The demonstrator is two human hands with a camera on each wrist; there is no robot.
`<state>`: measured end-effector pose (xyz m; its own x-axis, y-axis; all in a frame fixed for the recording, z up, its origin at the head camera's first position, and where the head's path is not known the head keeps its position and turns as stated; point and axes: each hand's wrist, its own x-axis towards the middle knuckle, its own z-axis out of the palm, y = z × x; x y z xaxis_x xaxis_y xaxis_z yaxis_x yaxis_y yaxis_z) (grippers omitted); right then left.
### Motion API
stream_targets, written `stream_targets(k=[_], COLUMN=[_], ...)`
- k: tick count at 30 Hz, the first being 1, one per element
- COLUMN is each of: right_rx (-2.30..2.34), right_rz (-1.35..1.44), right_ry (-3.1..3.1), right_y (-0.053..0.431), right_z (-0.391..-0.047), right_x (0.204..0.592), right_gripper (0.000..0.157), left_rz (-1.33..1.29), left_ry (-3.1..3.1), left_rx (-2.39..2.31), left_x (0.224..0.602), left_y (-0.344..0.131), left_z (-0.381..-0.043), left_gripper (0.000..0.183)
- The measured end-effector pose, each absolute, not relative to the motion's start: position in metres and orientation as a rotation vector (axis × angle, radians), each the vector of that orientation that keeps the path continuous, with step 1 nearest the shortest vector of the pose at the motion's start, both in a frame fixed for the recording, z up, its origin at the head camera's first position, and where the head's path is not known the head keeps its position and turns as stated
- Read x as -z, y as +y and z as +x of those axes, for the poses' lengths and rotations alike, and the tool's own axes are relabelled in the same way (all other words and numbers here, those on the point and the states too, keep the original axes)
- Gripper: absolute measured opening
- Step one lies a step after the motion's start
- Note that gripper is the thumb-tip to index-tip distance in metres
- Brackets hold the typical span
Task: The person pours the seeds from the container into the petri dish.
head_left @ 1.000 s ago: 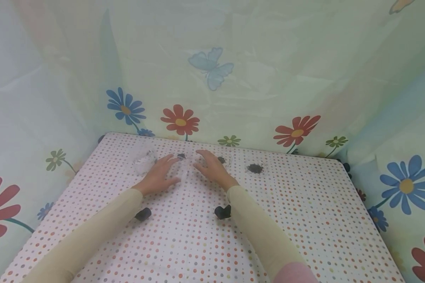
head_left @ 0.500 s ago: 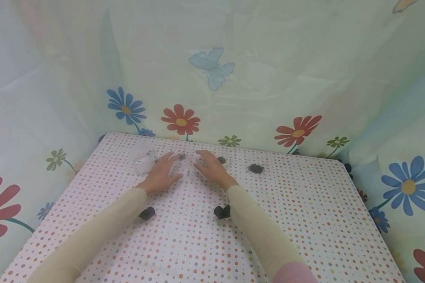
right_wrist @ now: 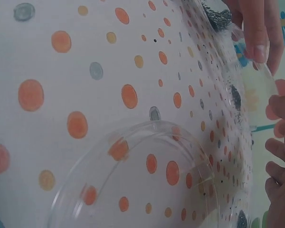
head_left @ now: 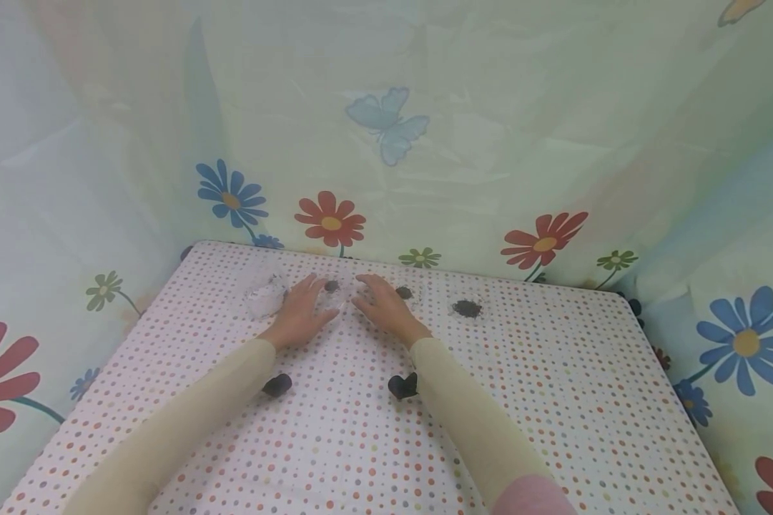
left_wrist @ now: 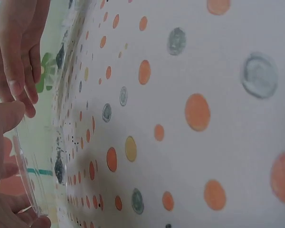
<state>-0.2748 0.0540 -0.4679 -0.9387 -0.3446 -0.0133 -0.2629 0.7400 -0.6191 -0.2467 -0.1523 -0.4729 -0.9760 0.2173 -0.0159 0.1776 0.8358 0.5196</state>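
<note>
In the head view my left hand (head_left: 301, 313) is above the far part of the dotted table. Its thumb and fingers pinch a thin clear round dish or lid (left_wrist: 28, 166), seen nearly edge-on in the left wrist view. My right hand (head_left: 386, 306) is just to its right, fingers loosely extended. In the right wrist view, the right thumb is close to the clear rim; whether it touches cannot be told. Small dark grainy heaps (head_left: 331, 286), (head_left: 403, 292), (head_left: 468, 308) lie beyond and beside the hands. A pale, clear-looking round dish (head_left: 265, 295) sits left of my left hand.
Another clear round dish (right_wrist: 147, 142) shows near my right wrist in the right wrist view. Black wrist-worn pieces (head_left: 277, 385) are under both sleeves. The dotted table (head_left: 553, 400) ends against a flower-printed curtain (head_left: 463, 157) at the back and sides.
My left hand has moved right, closer to the right hand, bringing the clear round piece with it. The right hand stays almost still.
</note>
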Motion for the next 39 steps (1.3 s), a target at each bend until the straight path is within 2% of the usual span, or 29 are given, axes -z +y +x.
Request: stream_targets(k=[28,39], right_rx=[0.879,0.811], right_rz=[-0.585,-0.606], right_ry=[2.871,2.915], right_y=[0.047,0.044], right_z=[-0.284,-0.288], right_x=[0.475,0.484], right_gripper=[0.050,0.049], left_rz=[0.216,0.124], left_ry=[2.951,2.955], left_rx=[-0.990,-1.027], left_x=[0.483,0.486], left_y=[-0.139,-0.136], left_z=[-0.268,-0.274], left_gripper=[0.079,0.075])
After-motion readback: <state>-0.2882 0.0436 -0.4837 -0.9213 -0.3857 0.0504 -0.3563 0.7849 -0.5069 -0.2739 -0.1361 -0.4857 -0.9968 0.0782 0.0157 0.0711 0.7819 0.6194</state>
